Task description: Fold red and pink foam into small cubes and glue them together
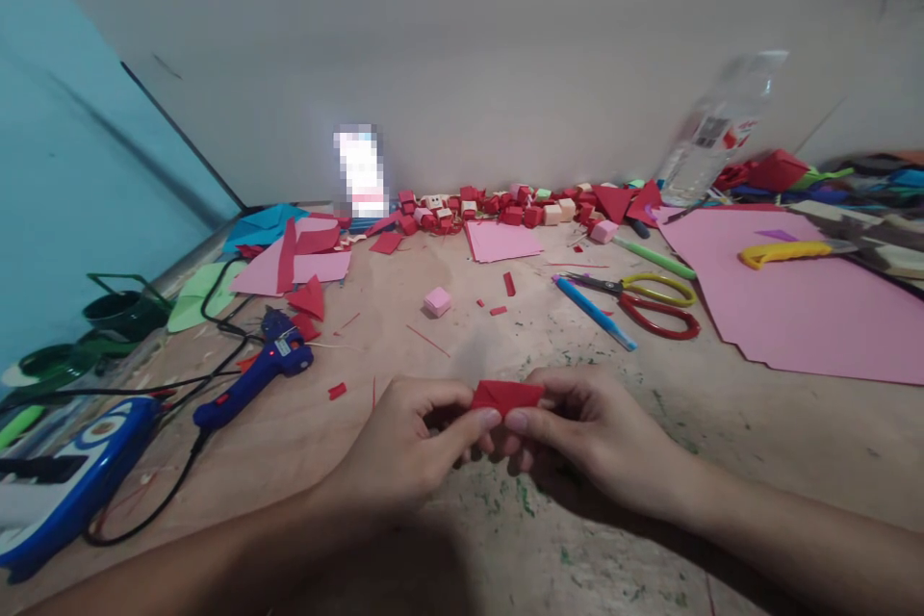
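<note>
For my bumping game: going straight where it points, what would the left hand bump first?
The left hand would probably bump the right hand first: it's just across, holding the other end of the folded red paper. Exact depth is unclear.

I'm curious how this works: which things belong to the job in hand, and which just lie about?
Likely belonging:
folded red paper, held by left hand and right hand
pink paper cube
perhaps scissors, glue gun

Seemingly lying about:
plastic bottle
red scraps
blue pen
</note>
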A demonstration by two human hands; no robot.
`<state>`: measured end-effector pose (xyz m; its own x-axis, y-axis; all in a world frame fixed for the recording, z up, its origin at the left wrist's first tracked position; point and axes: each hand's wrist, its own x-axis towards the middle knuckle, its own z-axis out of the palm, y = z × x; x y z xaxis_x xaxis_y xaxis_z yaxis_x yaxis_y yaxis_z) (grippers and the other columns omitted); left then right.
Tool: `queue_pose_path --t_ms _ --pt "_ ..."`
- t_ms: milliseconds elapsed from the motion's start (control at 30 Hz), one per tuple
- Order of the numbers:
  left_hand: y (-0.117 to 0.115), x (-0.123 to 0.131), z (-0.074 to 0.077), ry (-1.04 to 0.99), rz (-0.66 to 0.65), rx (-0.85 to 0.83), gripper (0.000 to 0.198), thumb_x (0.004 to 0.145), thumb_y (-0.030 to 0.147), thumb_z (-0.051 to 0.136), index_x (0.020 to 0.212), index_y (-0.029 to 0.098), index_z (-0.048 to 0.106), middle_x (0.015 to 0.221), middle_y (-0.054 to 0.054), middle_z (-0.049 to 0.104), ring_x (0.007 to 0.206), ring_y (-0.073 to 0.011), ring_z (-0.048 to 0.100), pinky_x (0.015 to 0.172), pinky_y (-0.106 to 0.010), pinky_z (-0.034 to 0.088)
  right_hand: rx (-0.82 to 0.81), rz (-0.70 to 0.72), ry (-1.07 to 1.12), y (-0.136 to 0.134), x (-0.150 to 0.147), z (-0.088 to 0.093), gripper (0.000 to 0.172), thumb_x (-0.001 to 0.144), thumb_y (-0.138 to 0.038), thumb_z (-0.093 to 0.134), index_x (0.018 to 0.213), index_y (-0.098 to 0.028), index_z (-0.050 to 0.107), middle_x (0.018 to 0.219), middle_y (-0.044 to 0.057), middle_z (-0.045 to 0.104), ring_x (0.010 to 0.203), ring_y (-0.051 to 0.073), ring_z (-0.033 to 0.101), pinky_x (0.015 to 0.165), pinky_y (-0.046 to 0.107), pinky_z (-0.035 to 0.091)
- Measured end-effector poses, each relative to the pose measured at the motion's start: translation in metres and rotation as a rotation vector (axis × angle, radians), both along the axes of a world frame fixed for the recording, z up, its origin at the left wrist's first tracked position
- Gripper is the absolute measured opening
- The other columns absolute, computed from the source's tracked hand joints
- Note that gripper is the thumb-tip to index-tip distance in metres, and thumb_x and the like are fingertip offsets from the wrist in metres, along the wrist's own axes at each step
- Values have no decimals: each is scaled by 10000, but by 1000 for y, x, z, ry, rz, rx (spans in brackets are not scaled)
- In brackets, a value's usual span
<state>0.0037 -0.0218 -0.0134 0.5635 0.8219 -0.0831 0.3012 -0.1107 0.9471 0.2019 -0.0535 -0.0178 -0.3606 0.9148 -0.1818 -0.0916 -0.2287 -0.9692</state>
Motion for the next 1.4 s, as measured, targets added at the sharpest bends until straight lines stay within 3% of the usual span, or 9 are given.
queue_pose_path --t_ms 100,200,300,400,533,900,1033,1267,1400 --pt "-2 -1 1 27 -13 117 280 911 250 602 709 126 752 640 -39 721 562 -129 597 537 -220 435 22 26 -72 -3 0 -5 307 900 -423 729 772 -146 700 700 36 682 589 108 579 545 210 444" --pt "-2 -2 2 33 -3 226 204 881 222 653 755 128 782 644 -34 735 547 -128 597 524 -217 427 -15 68 -123 -6 1 -10 319 933 -409 693 740 -166 620 563 -37 522 470 84 430 433 207 293" --pt "-2 -4 4 -23 25 283 143 889 203 695 814 139 800 681 -29 757 577 -128 629 542 -203 447 -4 121 -119 -6 1 -9 345 930 -398 700 700 -182 562 544 -56 449 473 87 380 433 221 257" --pt "-3 -4 3 -99 -3 399 105 887 144 720 816 139 798 699 -28 757 604 -124 656 576 -192 474 134 116 -210 -4 1 -6 287 920 -324 702 693 -168 622 577 -32 516 510 101 436 457 227 305" --pt "-7 -3 -3 -182 -53 579 50 872 104 758 839 110 795 689 -44 742 590 -124 659 586 -192 492 369 92 -318 -3 0 -4 185 910 -162 626 784 -162 762 765 38 713 688 141 607 613 239 457" --pt "-6 -2 -8 -187 -30 624 32 851 83 770 831 95 792 681 -59 743 575 -122 655 565 -187 482 434 75 -323 -3 2 -5 181 890 -106 632 851 -165 798 794 37 755 723 142 661 659 238 494" --pt "-8 -1 -6 -174 -9 531 70 849 106 745 804 117 797 667 -51 743 569 -122 644 558 -194 465 401 69 -340 -4 1 -4 130 899 -164 657 839 -159 773 772 39 735 687 147 632 608 251 468" --pt "-11 1 4 25 47 8 213 796 280 719 635 142 712 558 -1 600 526 -114 485 497 -220 331 461 24 -242 -4 5 0 133 937 -275 661 904 -179 746 890 81 748 828 203 678 748 335 516" --pt "-12 5 2 71 26 -88 219 769 307 707 627 141 705 539 20 523 505 -104 407 475 -231 270 427 46 -234 -6 6 -2 194 949 -295 660 795 -187 707 810 57 703 792 189 640 731 325 488"
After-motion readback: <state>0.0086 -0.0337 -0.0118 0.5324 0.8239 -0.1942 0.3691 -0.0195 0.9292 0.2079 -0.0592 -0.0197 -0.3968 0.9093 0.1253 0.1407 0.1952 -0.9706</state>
